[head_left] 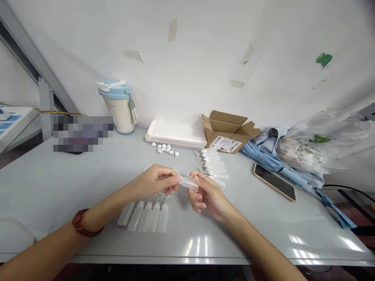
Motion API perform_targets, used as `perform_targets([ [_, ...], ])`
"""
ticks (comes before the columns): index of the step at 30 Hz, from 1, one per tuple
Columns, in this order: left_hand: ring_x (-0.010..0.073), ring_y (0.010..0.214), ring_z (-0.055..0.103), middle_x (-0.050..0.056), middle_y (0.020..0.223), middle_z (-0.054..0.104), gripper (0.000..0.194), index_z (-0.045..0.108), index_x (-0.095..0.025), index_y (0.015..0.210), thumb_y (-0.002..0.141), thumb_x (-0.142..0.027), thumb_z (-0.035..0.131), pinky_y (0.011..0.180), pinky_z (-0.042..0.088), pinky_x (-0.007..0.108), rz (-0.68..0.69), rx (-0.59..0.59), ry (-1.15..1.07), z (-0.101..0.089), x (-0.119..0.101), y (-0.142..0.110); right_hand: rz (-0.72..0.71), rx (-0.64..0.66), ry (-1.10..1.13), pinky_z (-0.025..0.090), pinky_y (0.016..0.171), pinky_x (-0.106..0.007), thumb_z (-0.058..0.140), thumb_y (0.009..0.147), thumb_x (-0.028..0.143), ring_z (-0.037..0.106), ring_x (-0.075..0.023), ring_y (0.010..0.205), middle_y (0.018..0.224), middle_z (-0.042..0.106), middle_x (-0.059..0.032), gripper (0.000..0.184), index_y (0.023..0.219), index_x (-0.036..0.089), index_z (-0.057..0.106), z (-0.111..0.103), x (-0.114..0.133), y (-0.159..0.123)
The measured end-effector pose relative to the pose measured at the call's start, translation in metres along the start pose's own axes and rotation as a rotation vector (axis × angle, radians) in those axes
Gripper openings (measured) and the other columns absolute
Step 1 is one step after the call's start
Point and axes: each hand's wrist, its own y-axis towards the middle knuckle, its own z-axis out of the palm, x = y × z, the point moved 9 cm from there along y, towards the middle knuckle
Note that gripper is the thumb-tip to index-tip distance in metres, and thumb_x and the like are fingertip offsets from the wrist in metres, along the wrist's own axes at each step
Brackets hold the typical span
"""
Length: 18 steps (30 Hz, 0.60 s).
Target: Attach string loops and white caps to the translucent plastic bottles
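Note:
Over the middle of the table, a small translucent plastic bottle (189, 183) lies nearly level between my two hands. My left hand (158, 181) pinches its neck end with thumb and fingers, hiding that tip. The body is gripped by my right hand (208, 195) near the base. Below my left hand, several similar bottles (148, 217) lie side by side with thin loops at their necks. More bottles (215, 166) with white tops lie in a stack beyond my right hand. Several small white caps (165, 148) are scattered farther back.
A stack of white flat packs (175, 134) and an open cardboard box (225, 132) stand along the wall. At the right are a phone (274, 182), a folded blue umbrella (263, 158) and plastic bags (310, 150). A lidded tumbler (118, 109) stands back left, beside a blurred-out item.

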Motion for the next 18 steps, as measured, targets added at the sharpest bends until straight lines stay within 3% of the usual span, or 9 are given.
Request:
perform_targets([
  [3, 0.011, 0.059, 0.054, -0.001, 0.065, 0.06, 0.021, 0.064, -0.015, 0.078, 0.083, -0.034, 0.056, 0.058, 0.044, 0.022, -0.021, -0.034, -0.013, -0.002, 0.003, 0.0, -0.009, -0.023, -0.046, 0.032, 0.04, -0.019, 0.038, 0.094, 0.04, 0.027, -0.0047, 0.034, 0.051, 0.042, 0.0094, 0.018, 0.088, 0.023, 0.039, -0.003, 0.0, 0.001],
  [6, 0.011, 0.058, 0.053, -0.002, 0.061, 0.057, 0.019, 0.065, -0.015, 0.079, 0.081, -0.033, 0.059, 0.057, 0.044, 0.022, -0.043, -0.084, -0.018, -0.005, 0.006, 0.0, -0.09, -0.084, -0.256, 0.037, 0.045, -0.022, 0.035, 0.095, 0.044, 0.041, -0.0081, 0.039, 0.056, 0.053, 0.0054, 0.022, 0.091, 0.023, 0.039, -0.009, 0.005, 0.002],
  [9, 0.0111, 0.056, 0.053, -0.002, 0.058, 0.056, 0.023, 0.063, -0.015, 0.072, 0.081, -0.034, 0.057, 0.057, 0.046, 0.022, -0.048, -0.106, -0.032, -0.006, 0.007, 0.001, -0.334, -0.265, -0.737, 0.043, 0.055, -0.026, 0.045, 0.091, 0.041, 0.053, -0.0127, 0.058, 0.073, 0.06, -0.0012, 0.021, 0.098, 0.021, 0.045, -0.016, 0.028, -0.006],
  [12, 0.0112, 0.056, 0.054, -0.001, 0.058, 0.057, 0.029, 0.06, -0.015, 0.067, 0.083, -0.038, 0.056, 0.058, 0.047, 0.023, -0.058, -0.1, -0.049, -0.007, 0.008, 0.003, -0.638, -0.369, -1.18, 0.045, 0.058, -0.027, 0.051, 0.089, 0.031, 0.053, -0.0147, 0.066, 0.08, 0.059, -0.0045, 0.018, 0.103, 0.019, 0.053, -0.002, 0.049, -0.019],
  [15, 0.0118, 0.053, 0.055, 0.001, 0.061, 0.059, 0.039, 0.061, -0.013, 0.068, 0.086, -0.045, 0.05, 0.052, 0.047, 0.023, -0.103, -0.06, -0.111, -0.003, 0.015, 0.004, -0.84, -0.388, -1.335, 0.046, 0.059, -0.027, 0.048, 0.092, 0.023, 0.053, -0.0146, 0.065, 0.078, 0.06, -0.0051, 0.017, 0.105, 0.018, 0.056, 0.01, 0.056, -0.029],
  [18, 0.0112, 0.046, 0.053, 0.001, 0.058, 0.057, 0.043, 0.062, -0.013, 0.072, 0.086, -0.051, 0.047, 0.04, 0.043, 0.021, -0.172, -0.027, -0.205, 0.002, 0.023, 0.003, -0.905, -0.418, -1.369, 0.047, 0.058, -0.026, 0.05, 0.091, 0.021, 0.054, -0.0142, 0.063, 0.077, 0.06, -0.0049, 0.017, 0.106, 0.017, 0.057, 0.013, 0.059, -0.034],
])
